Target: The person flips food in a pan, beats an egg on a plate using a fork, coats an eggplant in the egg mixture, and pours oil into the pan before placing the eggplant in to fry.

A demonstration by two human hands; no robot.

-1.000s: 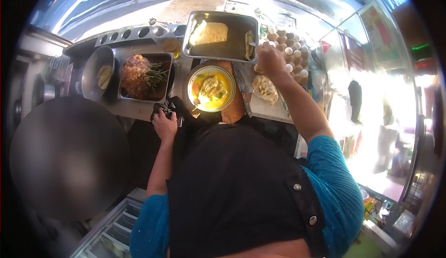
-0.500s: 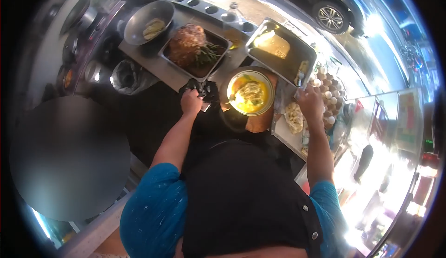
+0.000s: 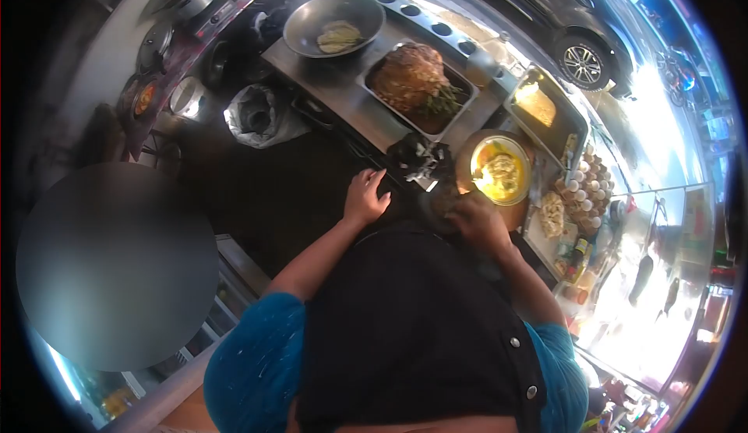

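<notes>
My left hand (image 3: pixel 365 197) hangs in front of the counter edge with fingers apart and nothing in it, near a crumpled black plastic bag (image 3: pixel 419 158). My right hand (image 3: pixel 477 219) is bent at the near side of a round plate (image 3: pixel 500 170) that bears food in a bright yellow liquid. Its fingers are curled downward by a dark, blurred round thing (image 3: pixel 442 201); whether they grip it is hard to see. Beyond the bag, a metal tray (image 3: pixel 438 134) holds a large piece of browned meat (image 3: pixel 408 77) and green stalks (image 3: pixel 442 102).
A steel bowl (image 3: pixel 333 20) stands at the counter's far left. Right of the plate are another metal tray (image 3: pixel 550 133), a bag of pale food (image 3: pixel 552 215) and egg cartons (image 3: pixel 590 191). A bag-lined bin (image 3: pixel 261 117) stands at the left.
The view has swung left. My left hand has let go of the black bag and opened. My right hand has moved from beside the eggs to the near side of the plate.
</notes>
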